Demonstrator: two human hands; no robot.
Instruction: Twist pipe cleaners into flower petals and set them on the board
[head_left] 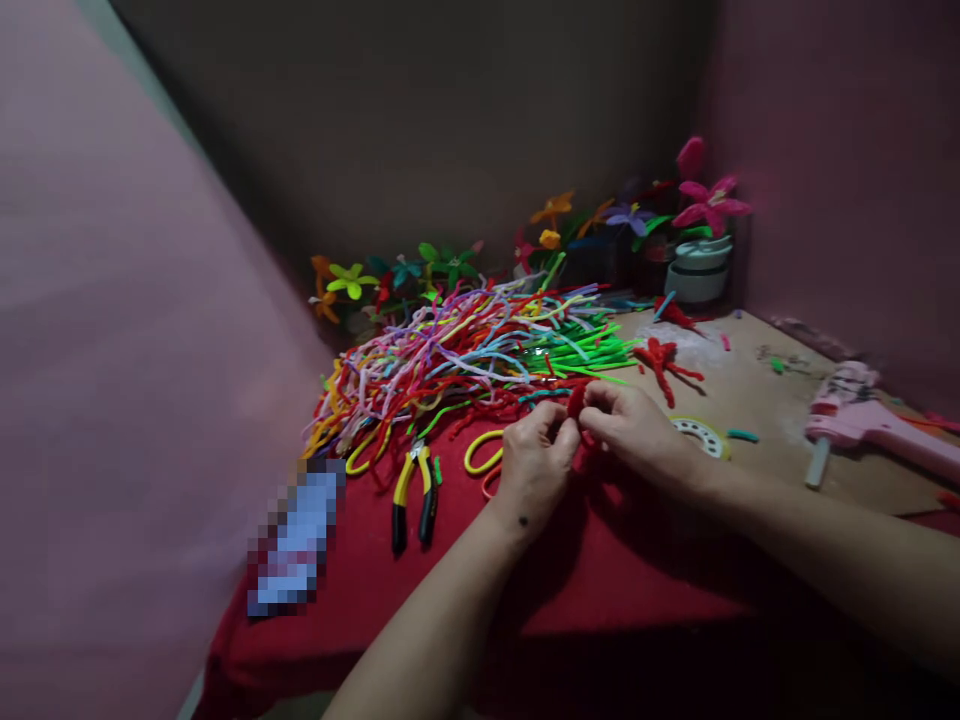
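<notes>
Red tablecloth (360,605) | pink wall (840,200) | left hand (536,450), right hand (637,430) pinching red piece (576,402), seemingly fuzzy

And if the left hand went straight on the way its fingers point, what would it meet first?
Probably the red fuzzy piece just ahead of the left hand, then the right hand; depth is hard to judge from this view.

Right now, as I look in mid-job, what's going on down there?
A person's bare right hand pinches a small, fuzzy red piece above the table, the left hand's fingertips close against it; whether they grip it too is hard to tell. Behind lies a big heap of multicoloured fuzzy stems. Yellow-and-black pliers lie to the left on the red cloth, a pink glue gun to the right.
</notes>
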